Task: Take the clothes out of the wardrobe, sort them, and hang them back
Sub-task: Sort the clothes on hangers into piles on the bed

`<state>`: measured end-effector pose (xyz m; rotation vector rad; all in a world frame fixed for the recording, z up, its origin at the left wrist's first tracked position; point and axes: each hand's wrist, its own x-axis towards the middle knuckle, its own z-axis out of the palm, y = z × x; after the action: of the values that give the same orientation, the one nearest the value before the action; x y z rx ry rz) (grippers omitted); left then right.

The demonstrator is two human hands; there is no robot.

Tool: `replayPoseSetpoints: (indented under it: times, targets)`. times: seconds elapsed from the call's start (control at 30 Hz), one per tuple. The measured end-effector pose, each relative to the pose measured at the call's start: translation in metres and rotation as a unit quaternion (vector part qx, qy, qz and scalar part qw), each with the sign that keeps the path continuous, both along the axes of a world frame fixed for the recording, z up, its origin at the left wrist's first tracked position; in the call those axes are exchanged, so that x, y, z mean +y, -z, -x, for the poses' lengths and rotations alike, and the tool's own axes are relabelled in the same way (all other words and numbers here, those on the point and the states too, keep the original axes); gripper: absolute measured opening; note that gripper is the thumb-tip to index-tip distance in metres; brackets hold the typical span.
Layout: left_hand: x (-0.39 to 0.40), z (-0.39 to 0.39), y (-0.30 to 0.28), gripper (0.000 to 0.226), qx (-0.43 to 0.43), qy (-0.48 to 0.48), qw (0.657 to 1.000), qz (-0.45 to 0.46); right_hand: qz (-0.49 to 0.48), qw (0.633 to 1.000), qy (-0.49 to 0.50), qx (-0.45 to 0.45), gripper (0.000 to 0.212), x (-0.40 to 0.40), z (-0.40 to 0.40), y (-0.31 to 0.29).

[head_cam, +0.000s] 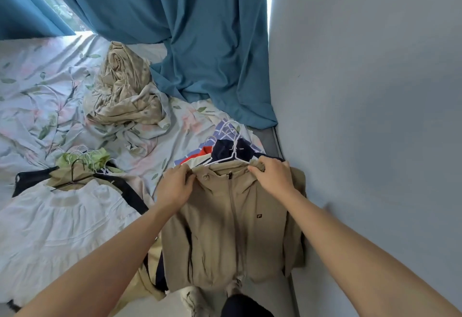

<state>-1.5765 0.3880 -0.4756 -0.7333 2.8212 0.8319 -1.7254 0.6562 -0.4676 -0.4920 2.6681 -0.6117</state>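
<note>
Blue curtains point(175, 29) hang down onto a bed point(32, 96) with a floral sheet, grey wall point(362, 91) on the right. Both hands are on the beige zip jacket point(232, 229) lying at the bed's near edge — left hand point(175, 186) pinching the collar on one side, right hand point(271, 176) pinching it on the other. Just behind it, a white hanger point(231, 151) sits on a stack of dark and striped clothes point(217, 151). To the left, a white skirt point(57, 221) — hangers bunched above it. A crumpled beige blanket point(125, 94) lies farther back.
</note>
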Motion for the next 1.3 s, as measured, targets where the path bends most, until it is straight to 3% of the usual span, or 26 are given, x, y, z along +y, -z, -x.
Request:
replayPoseSetpoints:
  times: [0.13, 0.3, 0.43, 0.53, 0.77, 1.03, 1.17, 1.3]
  targets:
    - [-0.006, 0.046, 0.047, 0.013, -0.009, -0.002, 1.000, -0.003, -0.015, 1.000, 0.005, 0.001, 0.035, -0.012, 0.050, 0.063]
    - [-0.009, 0.070, 0.096, 0.036, -0.019, -0.017, 1.000, -0.015, -0.037, 0.999, -0.018, 0.021, 0.031, -0.032, 0.094, 0.129]
    - [-0.009, 0.052, 0.115, 0.045, -0.064, -0.017, 0.998, -0.017, -0.102, 0.994, -0.039, 0.026, 0.053, -0.041, 0.095, 0.165]
    - [-0.013, 0.029, 0.116, 0.046, -0.094, -0.016, 0.995, -0.026, -0.084, 0.993, -0.068, 0.047, 0.055, -0.053, 0.071, 0.169]
    - [-0.044, -0.010, 0.103, 0.043, -0.119, -0.054, 0.991, -0.024, -0.036, 0.991, -0.129, -0.006, 0.052, -0.103, 0.009, 0.155]
    - [-0.102, -0.088, 0.108, 0.041, -0.101, -0.045, 0.994, -0.019, -0.038, 0.981, -0.187, -0.013, 0.040, -0.186, -0.060, 0.153]
    - [-0.111, -0.113, 0.144, 0.040, -0.090, -0.005, 0.994, -0.059, -0.143, 0.983, -0.118, 0.000, 0.044, -0.166, -0.075, 0.185]
    - [-0.083, -0.103, 0.187, 0.044, -0.101, 0.032, 0.986, -0.129, -0.236, 0.971, -0.016, 0.046, 0.065, -0.083, -0.068, 0.218]
